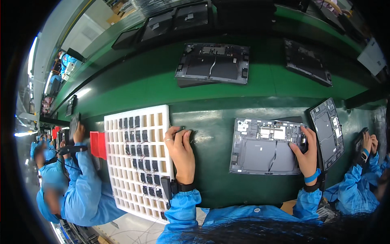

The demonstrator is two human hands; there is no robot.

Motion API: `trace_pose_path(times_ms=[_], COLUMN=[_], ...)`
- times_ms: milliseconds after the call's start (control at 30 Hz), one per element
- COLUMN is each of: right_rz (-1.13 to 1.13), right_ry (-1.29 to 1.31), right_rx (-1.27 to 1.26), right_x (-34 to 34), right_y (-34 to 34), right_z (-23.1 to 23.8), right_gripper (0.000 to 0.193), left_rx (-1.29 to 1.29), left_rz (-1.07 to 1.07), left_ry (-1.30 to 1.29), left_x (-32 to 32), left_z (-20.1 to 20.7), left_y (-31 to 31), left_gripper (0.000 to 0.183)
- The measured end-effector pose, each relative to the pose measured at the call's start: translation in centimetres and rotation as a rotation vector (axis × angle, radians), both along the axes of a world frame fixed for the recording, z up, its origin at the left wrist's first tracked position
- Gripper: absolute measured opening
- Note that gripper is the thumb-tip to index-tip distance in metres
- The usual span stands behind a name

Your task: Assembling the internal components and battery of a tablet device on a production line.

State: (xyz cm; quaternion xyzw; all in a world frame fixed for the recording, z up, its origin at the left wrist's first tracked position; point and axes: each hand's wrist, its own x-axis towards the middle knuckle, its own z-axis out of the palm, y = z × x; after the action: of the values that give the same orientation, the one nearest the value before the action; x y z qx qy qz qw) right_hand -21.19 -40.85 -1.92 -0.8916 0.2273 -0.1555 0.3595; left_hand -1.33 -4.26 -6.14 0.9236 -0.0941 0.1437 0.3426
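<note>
— Two hands down on the green bench (211, 171). Toward the left edge?
— White grid tray (136, 158) of small dark parts, red bin (98, 144) beside it. Left hand (181, 152) just right of the tray, fingers (178, 132) clamped on a small dark part (187, 131).
— And toward the right edge?
— Open grey tablet chassis (264, 146) lying flat. Right hand (306, 156) on its right rim, fingers curled together against it.

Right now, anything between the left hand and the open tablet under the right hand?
Nothing visible. The left hand rests by the white tray, pinching a small dark part. Only bare green belt lies between it and the open tablet, whose right edge the right hand touches.
</note>
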Motion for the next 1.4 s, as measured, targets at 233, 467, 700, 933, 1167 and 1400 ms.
trace_pose_path(times_ms=[233, 467, 700, 933, 1167, 1400], right_rz=[-0.007, 0.003, -0.001, -0.029, 0.325, 0.420], right_ry=[-0.003, -0.016, -0.016, -0.067, -0.186, -0.127], right_rx=[-0.019, -0.008, -0.019, -0.025, 0.206, 0.670], right_x=[-0.6, -0.2, -0.1, -1.4, 1.9, 4.3], right_y=[-0.2, 0.0, 0.1, 0.0, 7.3, 9.8], right_z=[-0.3, -0.2, 0.1, 1.6, 9.5, 9.6], right_gripper=[0.068, 0.066, 0.065, 0.066, 0.038, 0.024], left_rx=[-0.060, -0.032, -0.129, -0.642, -0.770, -0.834], left_rz=[-0.296, -0.297, 0.038, -0.046, -0.363, -0.476], left_ry=[0.058, 0.096, 0.046, 0.225, 0.422, 0.346], left_x=[-1.1, -1.0, -1.4, -2.5, -6.1, -8.1], left_z=[2.8, 2.2, 3.2, 6.5, 10.1, 10.7], left_y=[1.8, 2.7, 1.5, 1.4, -4.8, -7.6], left_gripper=[0.054, 0.043, 0.007, 0.029, 0.011, 0.010])
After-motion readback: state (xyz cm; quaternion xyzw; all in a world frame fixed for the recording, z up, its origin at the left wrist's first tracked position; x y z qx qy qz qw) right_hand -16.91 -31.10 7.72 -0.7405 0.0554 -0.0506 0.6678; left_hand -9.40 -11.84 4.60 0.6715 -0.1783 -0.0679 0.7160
